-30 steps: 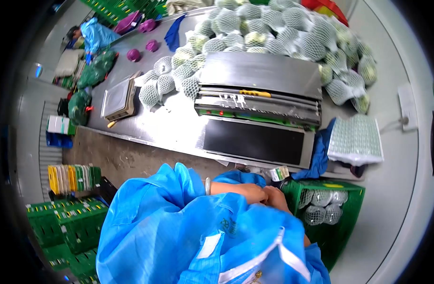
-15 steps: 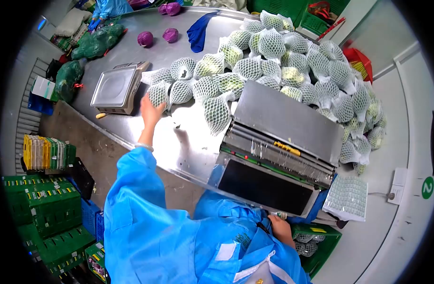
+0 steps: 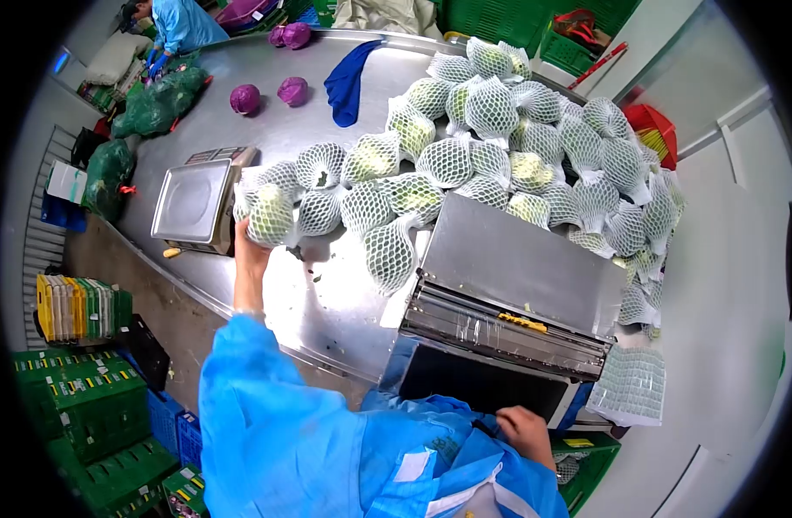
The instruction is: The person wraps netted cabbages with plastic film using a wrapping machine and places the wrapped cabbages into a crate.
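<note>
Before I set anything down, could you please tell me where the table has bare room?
Room is bare between the scale and nearer purple cabbages, and, bar small scraps, between the left hand and wrapping machine. Netted vegetables crowd the table behind the machine.

A: What surrounds the work area?

B: A smooth, pale wall (image 3: 724,285) rises on the right, and a ribbed white panel (image 3: 42,246) stands at far left.

A: And the furniture?

B: A broad metal surface (image 3: 275,125) stretches across the room. At lower left, green plastic crates (image 3: 98,401) are stacked beside blue crates (image 3: 165,423).

A: Floor and light?

B: The floor (image 3: 154,289) is dull brown, with small scattered specks. Strong white light glares off the surface's near side.
</note>
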A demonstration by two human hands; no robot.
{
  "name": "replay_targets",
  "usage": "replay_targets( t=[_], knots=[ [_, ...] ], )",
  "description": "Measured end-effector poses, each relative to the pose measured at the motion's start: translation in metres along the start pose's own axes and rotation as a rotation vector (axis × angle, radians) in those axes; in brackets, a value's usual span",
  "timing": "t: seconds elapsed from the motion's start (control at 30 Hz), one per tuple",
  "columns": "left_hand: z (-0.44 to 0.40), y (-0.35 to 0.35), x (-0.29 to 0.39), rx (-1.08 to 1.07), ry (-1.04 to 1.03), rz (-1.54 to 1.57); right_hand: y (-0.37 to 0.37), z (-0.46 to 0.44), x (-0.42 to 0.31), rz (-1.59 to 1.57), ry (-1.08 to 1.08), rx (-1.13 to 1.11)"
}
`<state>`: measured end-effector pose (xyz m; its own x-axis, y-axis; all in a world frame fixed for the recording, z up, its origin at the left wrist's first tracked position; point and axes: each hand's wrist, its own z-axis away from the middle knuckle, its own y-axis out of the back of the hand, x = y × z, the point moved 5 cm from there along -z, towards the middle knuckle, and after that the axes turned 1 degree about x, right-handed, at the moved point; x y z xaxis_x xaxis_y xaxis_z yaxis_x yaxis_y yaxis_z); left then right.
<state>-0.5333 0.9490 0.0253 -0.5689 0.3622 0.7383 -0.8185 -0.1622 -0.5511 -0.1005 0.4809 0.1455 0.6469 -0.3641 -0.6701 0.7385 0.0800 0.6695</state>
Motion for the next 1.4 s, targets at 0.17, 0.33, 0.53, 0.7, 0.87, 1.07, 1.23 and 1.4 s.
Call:
replay_targets(
  t=[0.17, 0.33, 0.53, 0.7, 0.87, 1.07, 1.23, 1.4],
  knots=[
    [0.078, -0.135, -0.063, -0.357, 0.015, 0.181, 0.021, -0.082, -0.075, -0.488, 0.064, 0.117],
    [0.172, -0.294, -0.159, -0.529, 0.044, -0.048, 0.045, -0.146, -0.104, -1.259, 0.124, 0.165],
    [0.19, -0.358, -0.218, -0.904, -0.213, -0.626, 0.132, -0.143, 0.022, -0.358, 0.191, 0.518],
    [0.207, -0.362, -0.257, -0.826, -0.167, -1.033, 0.124, -0.136, 0.048, -0.17, 0.142, 0.3],
    [0.209, -0.344, -0.21, -0.793, -0.333, -0.998, 0.149, -0.085, 0.065, -0.116, 0.16, 0.495],
    [0.216, -0.262, -0.176, -0.35, -0.652, -1.663, 0.136, -0.004, 0.13, 0.496, -0.252, 0.77],
    [0.242, -0.273, -0.238, -0.559, -0.65, -1.564, 0.086, -0.043, 0.15, 0.355, -0.124, 0.739],
    [0.226, -0.251, -0.199, -0.846, 0.253, -1.072, 0.116, -0.015, 0.145, -0.673, -0.044, 0.181]
  ],
)
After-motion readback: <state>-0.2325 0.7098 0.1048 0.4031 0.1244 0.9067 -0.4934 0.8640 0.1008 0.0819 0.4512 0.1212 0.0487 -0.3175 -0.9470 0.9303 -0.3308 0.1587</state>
